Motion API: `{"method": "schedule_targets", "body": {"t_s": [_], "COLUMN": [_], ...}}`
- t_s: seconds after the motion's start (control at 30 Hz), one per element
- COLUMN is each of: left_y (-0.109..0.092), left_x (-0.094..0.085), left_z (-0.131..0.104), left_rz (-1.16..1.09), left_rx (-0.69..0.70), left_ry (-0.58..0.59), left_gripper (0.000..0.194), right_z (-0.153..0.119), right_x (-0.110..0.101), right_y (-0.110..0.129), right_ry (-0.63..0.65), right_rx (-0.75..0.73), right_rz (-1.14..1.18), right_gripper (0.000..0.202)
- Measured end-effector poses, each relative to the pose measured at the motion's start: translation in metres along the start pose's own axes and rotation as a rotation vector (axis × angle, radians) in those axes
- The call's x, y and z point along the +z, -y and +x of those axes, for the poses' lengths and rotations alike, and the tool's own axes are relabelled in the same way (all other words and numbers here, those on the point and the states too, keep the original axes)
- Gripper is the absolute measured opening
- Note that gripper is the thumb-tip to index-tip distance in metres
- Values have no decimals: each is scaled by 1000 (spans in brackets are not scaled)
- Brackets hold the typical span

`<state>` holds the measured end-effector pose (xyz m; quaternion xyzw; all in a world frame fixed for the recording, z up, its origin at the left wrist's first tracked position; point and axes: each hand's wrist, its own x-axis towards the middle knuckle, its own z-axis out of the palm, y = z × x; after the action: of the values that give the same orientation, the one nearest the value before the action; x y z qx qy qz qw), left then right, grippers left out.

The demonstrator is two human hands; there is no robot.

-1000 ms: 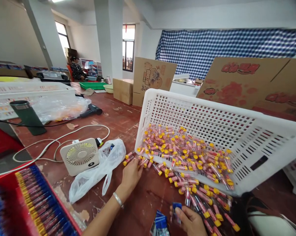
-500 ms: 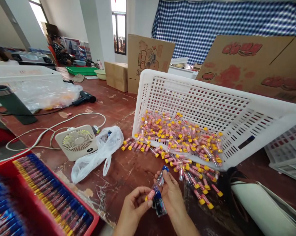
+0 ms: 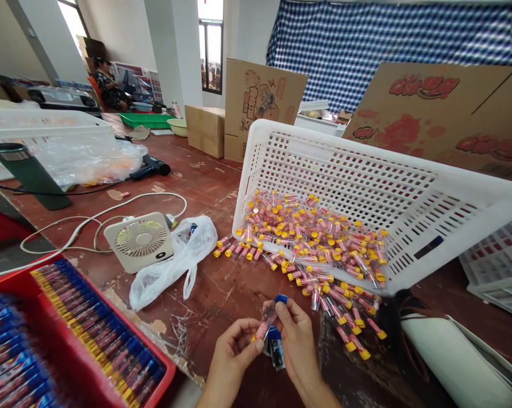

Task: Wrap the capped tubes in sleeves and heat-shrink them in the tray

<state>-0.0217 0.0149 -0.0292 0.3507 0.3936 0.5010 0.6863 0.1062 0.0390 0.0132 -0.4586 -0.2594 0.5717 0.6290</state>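
A small clear tube (image 3: 263,328) with pink contents and a yellow end is pinched in my left hand (image 3: 237,349). My right hand (image 3: 293,334) has its thumb and fingers closed on the blue-topped piece (image 3: 280,299) at the tube's upper end. More dark, blue-topped pieces (image 3: 276,352) show below, between the hands, against my right palm. Many yellow-capped tubes (image 3: 324,232) lie in and spill out of a tipped white basket (image 3: 362,161) beyond my hands. At the lower left, a red tray (image 3: 164,374) holds rows of tubes with blue and yellow ends.
A fan (image 3: 140,241) and a white plastic bag (image 3: 174,266) lie left of my hands. A pale bag (image 3: 447,354) is at the right. Behind stand cardboard boxes (image 3: 262,107); farther back a person (image 3: 109,85) sits. A green flask (image 3: 30,175) stands at the left.
The tube and the blue-topped piece, apart before, now meet in one line between my hands. The view has shifted slightly to the left.
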Motion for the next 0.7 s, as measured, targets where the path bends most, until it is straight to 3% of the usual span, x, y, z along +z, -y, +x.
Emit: {"method": "schedule_targets", "body": {"t_s": [0.13, 0.27, 0.47, 0.7], "left_y": [-11, -23, -35, -42], "left_x": [6, 10, 2, 3], "left_z": [-4, -4, 1, 2], "left_rz": [-76, -108, -141, -131], "left_rx": [15, 34, 24, 1], "left_ry": [-79, -94, 54, -177], "left_gripper": [43, 40, 42, 31], "right_z": [-1, -2, -4, -5], "right_x": [-5, -6, 0, 5], "right_y": [-3, -6, -7, -16], "right_ry": [62, 151, 163, 204], "right_rx": [-81, -68, -51, -21], "right_rz": [-186, -266, -273, -257], "right_gripper": [32, 33, 33, 30]}}
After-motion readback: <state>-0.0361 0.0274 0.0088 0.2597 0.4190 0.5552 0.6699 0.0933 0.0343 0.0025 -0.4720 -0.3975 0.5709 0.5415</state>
